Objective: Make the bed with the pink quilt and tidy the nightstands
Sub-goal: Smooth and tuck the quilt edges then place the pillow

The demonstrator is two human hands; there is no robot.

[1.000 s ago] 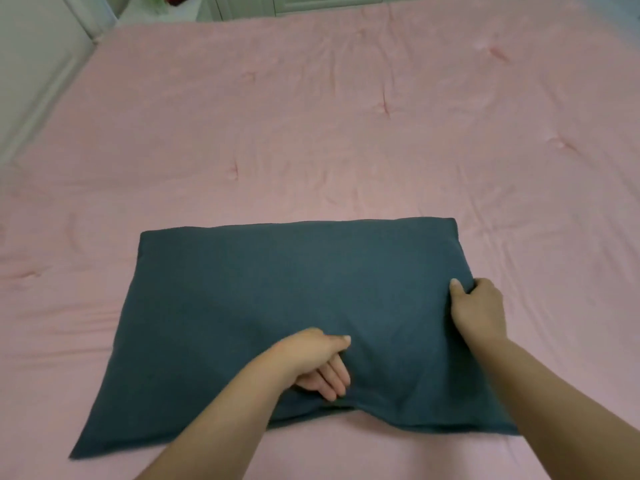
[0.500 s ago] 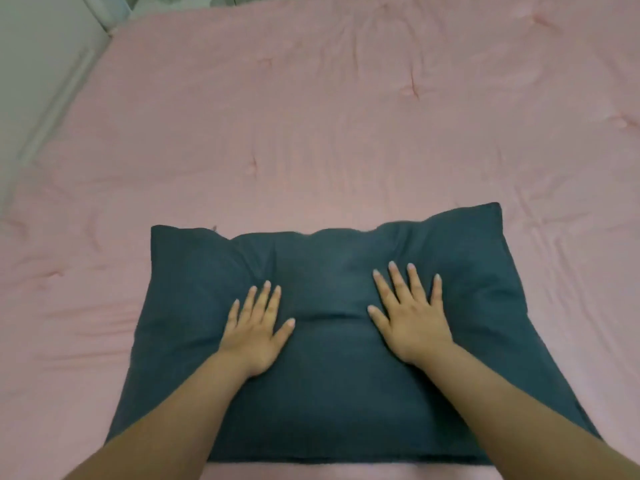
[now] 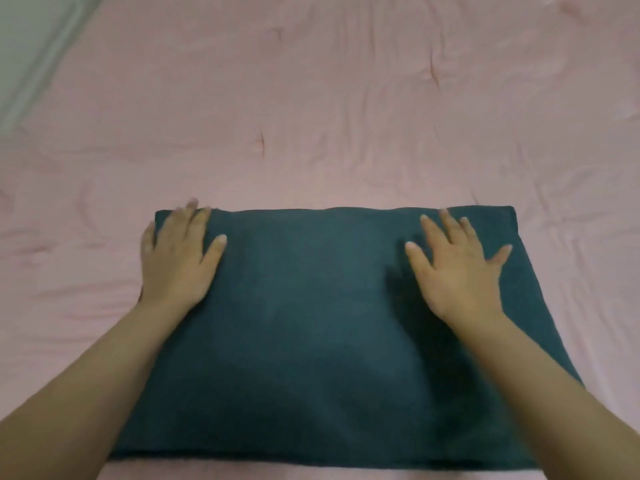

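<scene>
A dark teal pillow lies flat on the pink quilt, which covers the whole bed and shows light wrinkles. My left hand rests palm down on the pillow's far left corner, fingers straight and reaching its far edge. My right hand lies flat on the far right part of the pillow with fingers spread. Neither hand grips anything. Both forearms cross the pillow's near corners.
A pale wall or bed frame runs along the upper left corner beside the quilt's left edge. No nightstand is in view.
Both hands have slid apart from the pillow's middle toward its far corners. The pillow now lies flatter, its far edge straight.
</scene>
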